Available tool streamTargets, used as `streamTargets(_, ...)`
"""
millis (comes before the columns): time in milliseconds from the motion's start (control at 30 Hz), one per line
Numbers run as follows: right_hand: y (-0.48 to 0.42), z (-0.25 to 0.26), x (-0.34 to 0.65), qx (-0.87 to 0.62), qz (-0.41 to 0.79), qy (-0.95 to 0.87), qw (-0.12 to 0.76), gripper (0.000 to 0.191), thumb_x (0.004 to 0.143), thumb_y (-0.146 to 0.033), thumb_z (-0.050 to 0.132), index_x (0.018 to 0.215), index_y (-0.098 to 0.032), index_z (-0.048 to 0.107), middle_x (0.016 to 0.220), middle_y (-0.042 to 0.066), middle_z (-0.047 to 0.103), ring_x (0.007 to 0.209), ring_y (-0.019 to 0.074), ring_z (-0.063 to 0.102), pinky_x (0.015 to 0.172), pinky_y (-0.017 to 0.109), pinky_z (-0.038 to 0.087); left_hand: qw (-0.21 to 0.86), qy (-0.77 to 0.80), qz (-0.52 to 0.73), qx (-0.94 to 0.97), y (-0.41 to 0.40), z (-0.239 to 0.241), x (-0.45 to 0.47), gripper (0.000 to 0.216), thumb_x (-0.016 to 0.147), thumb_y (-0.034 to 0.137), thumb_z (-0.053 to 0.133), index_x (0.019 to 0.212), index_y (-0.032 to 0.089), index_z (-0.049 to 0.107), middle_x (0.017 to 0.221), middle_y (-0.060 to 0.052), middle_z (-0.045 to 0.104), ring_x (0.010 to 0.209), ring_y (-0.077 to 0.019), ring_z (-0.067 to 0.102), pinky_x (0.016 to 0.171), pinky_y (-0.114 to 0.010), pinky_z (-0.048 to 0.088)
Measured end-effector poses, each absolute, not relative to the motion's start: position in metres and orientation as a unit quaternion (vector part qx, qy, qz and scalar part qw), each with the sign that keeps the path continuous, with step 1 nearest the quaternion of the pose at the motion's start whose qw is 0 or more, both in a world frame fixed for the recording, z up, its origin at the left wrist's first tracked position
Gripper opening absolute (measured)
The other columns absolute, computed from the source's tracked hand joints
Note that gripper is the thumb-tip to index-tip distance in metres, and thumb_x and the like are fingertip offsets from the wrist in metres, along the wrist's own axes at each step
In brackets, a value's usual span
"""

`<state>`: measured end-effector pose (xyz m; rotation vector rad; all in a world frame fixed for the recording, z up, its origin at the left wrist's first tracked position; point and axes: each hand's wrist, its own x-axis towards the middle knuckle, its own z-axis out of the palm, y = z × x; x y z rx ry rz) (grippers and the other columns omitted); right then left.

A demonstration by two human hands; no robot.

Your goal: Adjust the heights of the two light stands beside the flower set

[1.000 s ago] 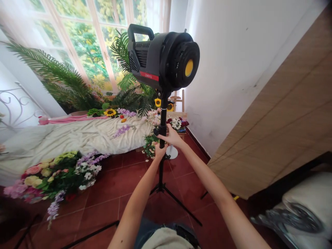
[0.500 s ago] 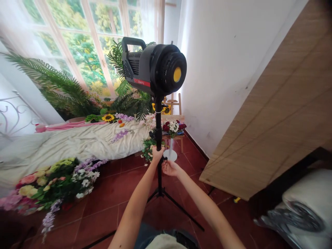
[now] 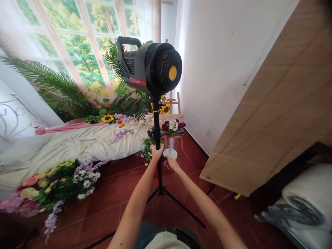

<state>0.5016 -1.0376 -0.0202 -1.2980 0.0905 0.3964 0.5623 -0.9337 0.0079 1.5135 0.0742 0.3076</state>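
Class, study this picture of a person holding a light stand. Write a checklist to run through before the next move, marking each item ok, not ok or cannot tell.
1. Left hand grips the stand pole: ok.
2. Right hand grips it too: cannot tell.
3. Studio light seated on top: ok.
4. Tripod legs spread on the floor: ok.
5. Pole lock tightened: cannot tell.
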Motion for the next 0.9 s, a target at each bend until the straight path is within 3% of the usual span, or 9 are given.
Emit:
streamTargets(133,-1.034,-0.018,0.499,-0.495,0.256,0.028,0.83,0.033,0.086,-0.029,0.04,0.055,-0.02,0.034,0.047,-0.004,0.042,0.04,0.0071,0.035,0.041,0.018,0.031,0.708,0.029,0.144,0.691,-0.934,0.008,0.562,0.026,0.057,0.026,0.063,0.042,0.018,0.043,0.036,0.005,0.04,0.034,-0.0053,0.035,0.036,-0.019,0.028)
streamTargets(233,-1.035,-0.02,0.494,-0.537,0.258,0.041,0.802,0.039,0.09,-0.041,0.032,0.058,-0.02,0.038,0.05,-0.003,0.045,0.04,0.0078,0.037,0.04,0.019,0.031,0.7,0.024,0.143,0.699,-0.933,0.008,0.562,0.025,0.059,0.025,0.061,0.043,0.018,0.043,0.037,0.005,0.04,0.034,-0.0058,0.036,0.038,-0.02,0.029)
streamTargets(300,-1.037,-0.021,0.491,-0.624,0.211,0.07,0.749,0.047,0.089,-0.055,0.026,0.063,-0.02,0.044,0.052,-0.001,0.048,0.04,0.0092,0.038,0.04,0.02,0.03,0.698,0.021,0.141,0.702,-0.933,0.007,0.562,0.024,0.06,0.025,0.061,0.044,0.018,0.045,0.037,0.005,0.041,0.035,-0.0062,0.037,0.039,-0.02,0.029)
streamTargets(367,-1.04,-0.02,0.488,-0.685,0.139,0.075,0.711,0.046,0.086,-0.061,0.032,0.067,-0.021,0.047,0.055,-0.001,0.05,0.044,0.0107,0.042,0.043,0.021,0.031,0.699,0.018,0.14,0.701,-0.932,0.005,0.564,0.024,0.06,0.025,0.061,0.044,0.018,0.045,0.037,0.005,0.041,0.035,-0.0063,0.037,0.039,-0.02,0.029)
streamTargets(467,-1.043,-0.019,0.488,-0.753,0.021,0.016,0.658,0.034,0.081,-0.055,0.049,0.068,-0.024,0.05,0.061,-0.001,0.052,0.059,0.0138,0.049,0.054,0.022,0.036,0.705,0.025,0.139,0.695,-0.931,0.003,0.566,0.025,0.058,0.026,0.063,0.043,0.017,0.045,0.037,0.005,0.041,0.036,-0.0059,0.037,0.04,-0.02,0.029)
streamTargets(533,-1.041,-0.02,0.49,-0.763,-0.017,-0.016,0.646,0.033,0.082,-0.052,0.049,0.065,-0.024,0.051,0.06,-0.001,0.051,0.061,0.0149,0.049,0.056,0.023,0.037,0.711,0.031,0.138,0.689,-0.931,0.002,0.567,0.025,0.057,0.026,0.064,0.042,0.017,0.045,0.037,0.005,0.041,0.036,-0.0057,0.037,0.039,-0.019,0.028)
streamTargets(667,-1.031,-0.026,0.499,-0.626,0.123,0.036,0.769,0.043,0.088,-0.049,0.035,0.058,-0.021,0.045,0.047,-0.002,0.041,0.041,0.0098,0.033,0.04,0.02,0.028,0.712,0.027,0.133,0.689,-0.932,0.004,0.565,0.026,0.058,0.026,0.063,0.042,0.018,0.043,0.037,0.005,0.04,0.035,-0.0058,0.036,0.04,-0.02,0.029)
streamTargets(767,-1.028,-0.026,0.503,-0.492,0.229,0.053,0.838,0.036,0.09,-0.038,0.031,0.06,-0.02,0.041,0.042,-0.006,0.031,0.035,0.0067,0.022,0.034,0.017,0.02,0.708,0.022,0.134,0.693,-0.933,0.006,0.563,0.027,0.06,0.026,0.062,0.043,0.018,0.043,0.038,0.005,0.04,0.035,-0.0058,0.036,0.04,-0.02,0.03)
streamTargets(900,-1.032,-0.024,0.504,-0.416,0.29,0.059,0.86,0.028,0.088,-0.031,0.035,0.063,-0.019,0.039,0.043,-0.008,0.031,0.034,0.005,0.021,0.033,0.015,0.017,0.701,0.021,0.144,0.698,-0.933,0.005,0.563,0.026,0.06,0.025,0.062,0.044,0.018,0.043,0.038,0.005,0.041,0.036,-0.0059,0.037,0.039,-0.019,0.03)
